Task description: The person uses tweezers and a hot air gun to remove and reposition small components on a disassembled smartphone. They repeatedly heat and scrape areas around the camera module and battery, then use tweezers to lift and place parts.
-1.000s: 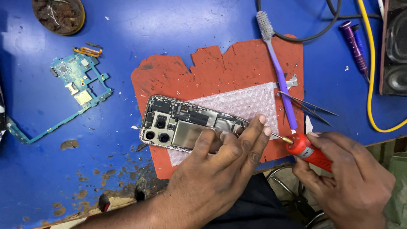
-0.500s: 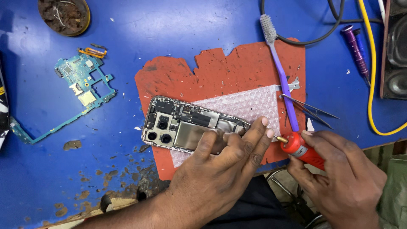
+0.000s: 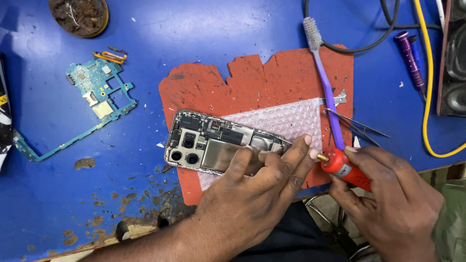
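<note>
Two hands at lower centre: left hand (image 3: 257,179) pins open phone (image 3: 213,145), right hand (image 3: 388,199) clamps red screwdriver (image 3: 345,170); next needs tip seated w/ care.

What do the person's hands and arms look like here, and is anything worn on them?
Both hands are bare: no gloves, rings or watch show. The left hand continues into a bare forearm with no sleeve visible as far as the frame's lower edge. The right hand is also uncovered; an olive-green piece of fabric sits beside its wrist at the frame's right edge, though whether it is a sleeve cannot be told. Fingernails are short and unpainted.
</note>
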